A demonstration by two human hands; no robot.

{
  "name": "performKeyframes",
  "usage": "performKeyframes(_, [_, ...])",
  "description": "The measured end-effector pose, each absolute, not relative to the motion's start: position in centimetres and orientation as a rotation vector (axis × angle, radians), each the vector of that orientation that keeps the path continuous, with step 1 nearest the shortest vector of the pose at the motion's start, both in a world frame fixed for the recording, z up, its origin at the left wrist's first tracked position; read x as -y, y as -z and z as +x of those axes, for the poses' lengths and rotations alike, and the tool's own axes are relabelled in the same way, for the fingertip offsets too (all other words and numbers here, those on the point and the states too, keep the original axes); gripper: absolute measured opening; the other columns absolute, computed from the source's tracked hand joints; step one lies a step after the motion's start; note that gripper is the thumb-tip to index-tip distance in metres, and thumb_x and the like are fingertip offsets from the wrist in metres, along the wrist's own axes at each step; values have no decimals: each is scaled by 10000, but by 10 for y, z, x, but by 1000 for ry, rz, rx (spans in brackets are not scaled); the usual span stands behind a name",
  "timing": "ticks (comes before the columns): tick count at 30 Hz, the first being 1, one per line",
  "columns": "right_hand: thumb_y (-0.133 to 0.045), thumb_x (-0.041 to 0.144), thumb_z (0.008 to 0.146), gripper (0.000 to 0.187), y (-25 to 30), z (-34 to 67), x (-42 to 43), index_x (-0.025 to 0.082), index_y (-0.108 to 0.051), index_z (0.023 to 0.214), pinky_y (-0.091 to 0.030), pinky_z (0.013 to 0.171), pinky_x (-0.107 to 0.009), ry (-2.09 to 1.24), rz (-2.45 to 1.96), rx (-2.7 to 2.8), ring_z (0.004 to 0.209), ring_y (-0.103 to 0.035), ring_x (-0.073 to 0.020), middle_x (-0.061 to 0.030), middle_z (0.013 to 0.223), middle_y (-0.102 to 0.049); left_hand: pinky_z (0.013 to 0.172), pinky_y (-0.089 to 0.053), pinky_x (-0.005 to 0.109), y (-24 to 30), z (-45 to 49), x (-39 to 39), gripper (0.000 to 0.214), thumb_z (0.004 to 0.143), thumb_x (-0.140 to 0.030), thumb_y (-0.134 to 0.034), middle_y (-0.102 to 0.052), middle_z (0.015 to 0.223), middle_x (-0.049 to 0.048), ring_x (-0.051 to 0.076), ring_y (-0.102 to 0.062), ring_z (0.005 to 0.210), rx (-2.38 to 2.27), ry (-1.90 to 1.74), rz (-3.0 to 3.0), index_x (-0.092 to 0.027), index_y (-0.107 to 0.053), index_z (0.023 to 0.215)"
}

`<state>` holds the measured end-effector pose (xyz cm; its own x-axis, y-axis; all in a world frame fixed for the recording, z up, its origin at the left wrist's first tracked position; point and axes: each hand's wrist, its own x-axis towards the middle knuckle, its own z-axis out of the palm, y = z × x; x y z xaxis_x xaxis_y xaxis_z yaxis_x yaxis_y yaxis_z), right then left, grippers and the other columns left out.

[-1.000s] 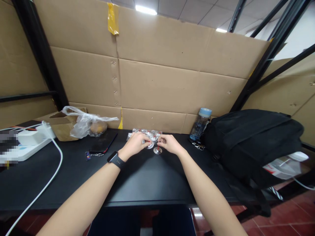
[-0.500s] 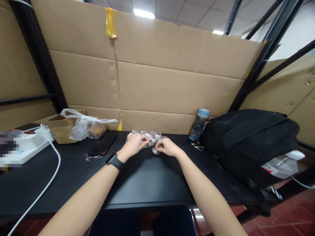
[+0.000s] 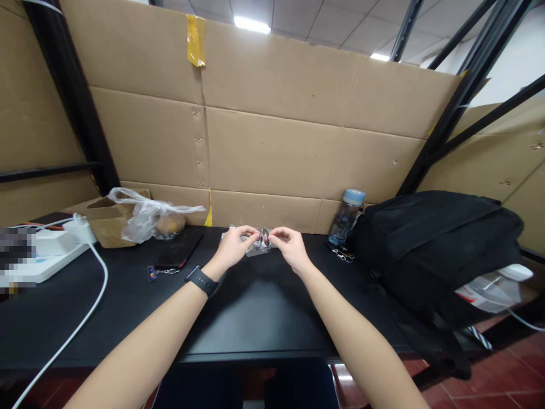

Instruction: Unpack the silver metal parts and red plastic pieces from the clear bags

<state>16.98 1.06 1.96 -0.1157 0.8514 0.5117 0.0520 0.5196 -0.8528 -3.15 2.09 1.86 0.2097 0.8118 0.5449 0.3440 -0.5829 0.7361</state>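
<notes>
Both of my hands meet above the black table [image 3: 259, 324], toward the cardboard wall. My left hand [image 3: 235, 248] pinches one edge of a small shiny round piece [image 3: 260, 239] between thumb and fingertips. Opposite it, my right hand [image 3: 292, 248] pinches another shiny round piece [image 3: 266, 237], darker on the face I see. The two pieces stand close together on edge, facing each other; whether they touch I cannot tell. Just beneath and behind them lie clear plastic packets [image 3: 254, 253] with silvery contents, largely hidden by my hands.
Left of my hands lie a dark phone-like slab [image 3: 179, 249] with a keychain, a plastic bag [image 3: 149, 218] with round orange-brown contents, a small carton [image 3: 104, 227] and a white power strip [image 3: 57, 261]. At right stand a blue-capped bottle [image 3: 344, 218] and a black backpack [image 3: 434, 250].
My right hand has risen from near the table and brought its round piece up against the left hand's. The view has shifted slightly.
</notes>
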Motion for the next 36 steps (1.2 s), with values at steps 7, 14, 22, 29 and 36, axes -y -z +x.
performKeyframes(7, [-820, 358, 708, 338, -17, 166, -8, 169, -719, 970, -531, 806, -317, -932, -811, 1477, 838, -670, -189, -68, 901, -724, 826, -525, 301, -18, -22, -12, 223, 896, -379, -625, -772, 916, 51, 203, -710, 854, -1037, -1374, 2057, -192, -745, 910])
performKeyframes(14, [-809, 395, 734, 501, -20, 165, -4, 218, -699, 1189, -563, 798, -338, -1030, -834, 1493, 782, -671, -171, -29, 855, -693, 842, -532, 318, -13, -20, -14, 218, 890, -373, -629, -776, 955, 56, 214, -715, 884, -1091, -1414, 2037, -199, -752, 939])
performKeyframes(22, [-825, 429, 715, 527, -17, 162, -2, 255, -716, 1200, -622, 781, -378, -1215, -858, 1403, 794, -734, -184, -33, 964, -680, 849, -535, 326, -13, -21, -14, 233, 884, -368, -615, -777, 991, 64, 221, -715, 906, -1119, -1400, 2039, -196, -755, 957])
performKeyframes(29, [-839, 431, 696, 561, -19, 162, 0, 208, -728, 1199, -612, 811, -383, -1189, -821, 1424, 803, -710, -182, -38, 909, -697, 866, -537, 334, -15, -20, -11, 262, 894, -388, -600, -778, 975, 66, 226, -714, 901, -1130, -1374, 2056, -193, -754, 975])
performKeyframes(36, [-857, 383, 657, 543, -16, 169, -8, 208, -746, 1159, -551, 901, -369, -934, -863, 1516, 945, -661, -194, -88, 1140, -689, 1005, -474, 363, -12, -35, -24, 296, 945, -330, -530, -735, 1175, 56, 235, -658, 1112, -1092, -1200, 2330, -249, -733, 1144])
